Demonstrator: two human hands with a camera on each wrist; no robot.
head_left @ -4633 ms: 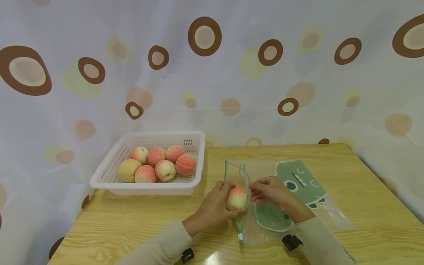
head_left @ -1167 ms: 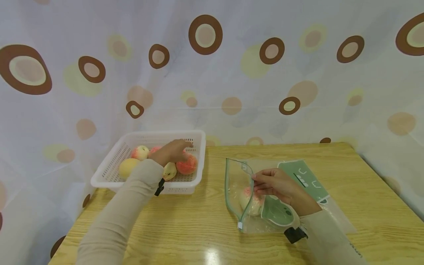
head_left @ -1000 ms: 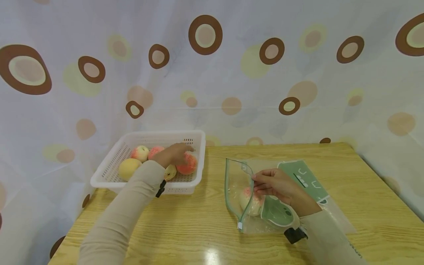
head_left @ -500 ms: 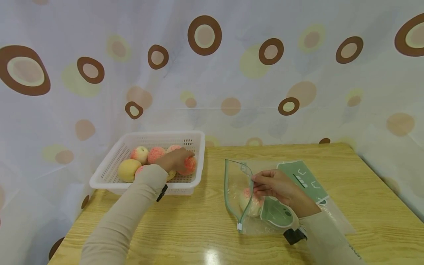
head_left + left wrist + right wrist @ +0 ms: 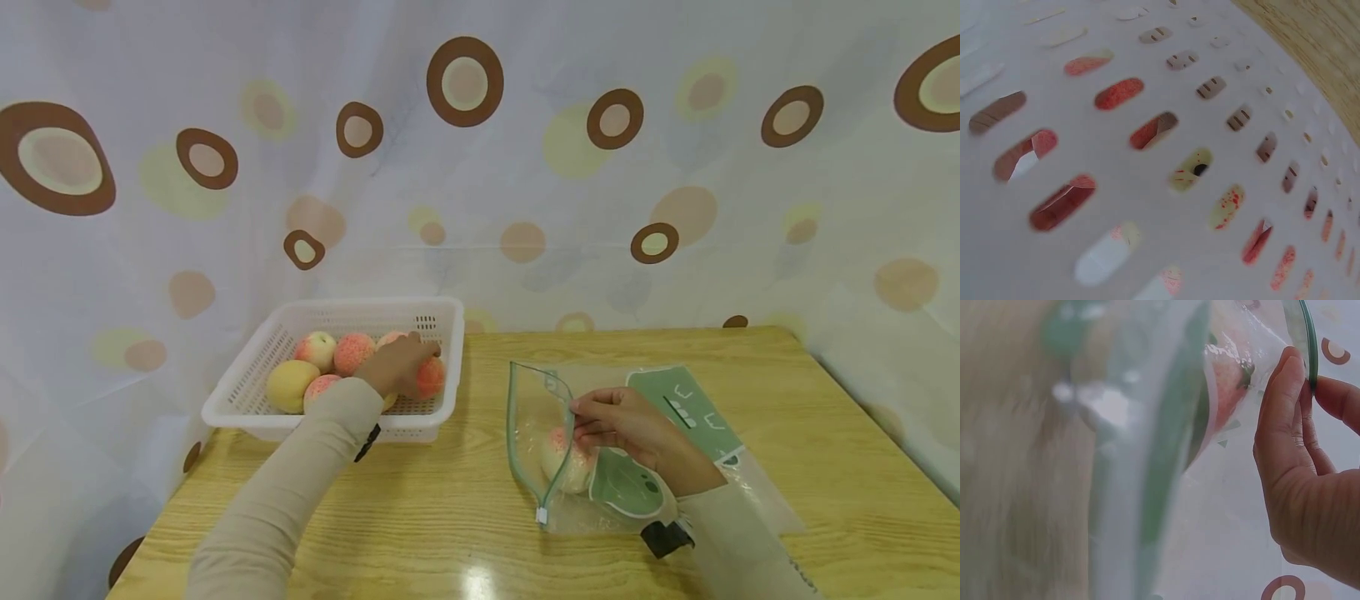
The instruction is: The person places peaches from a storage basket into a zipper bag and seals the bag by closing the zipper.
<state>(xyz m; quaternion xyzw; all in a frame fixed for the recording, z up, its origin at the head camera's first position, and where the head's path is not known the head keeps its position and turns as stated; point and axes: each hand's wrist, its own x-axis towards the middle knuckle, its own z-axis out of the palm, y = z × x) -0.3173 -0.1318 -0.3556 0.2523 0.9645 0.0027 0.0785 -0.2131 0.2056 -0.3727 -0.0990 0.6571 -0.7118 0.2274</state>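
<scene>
In the head view my left hand (image 5: 401, 364) reaches into the white plastic basket (image 5: 217, 412). Its fingers and thumb curl round a red peach (image 5: 431, 378) at the basket's right end. The left wrist view looks through the slotted basket wall (image 5: 1147, 219), so the grip is mostly hidden there. My right hand (image 5: 626, 425) pinches the green edge of a clear zip bag (image 5: 542, 408) by its mouth, which gapes toward the left. A pale pink peach (image 5: 558, 462) lies inside the bag. The right wrist view shows the thumb and fingers (image 5: 1282, 419) on that edge.
Several other peaches (image 5: 354, 353) and a yellow round fruit (image 5: 291, 386) lie in the basket. The bag, printed with a green cartoon figure (image 5: 686, 412), lies on the wooden table (image 5: 420, 517). A dotted cloth (image 5: 480, 192) hangs behind.
The pale pink peach went from my left hand into the bag. The left hand then moved to the basket and settled down over the red peach. My right hand keeps hold of the bag's edge.
</scene>
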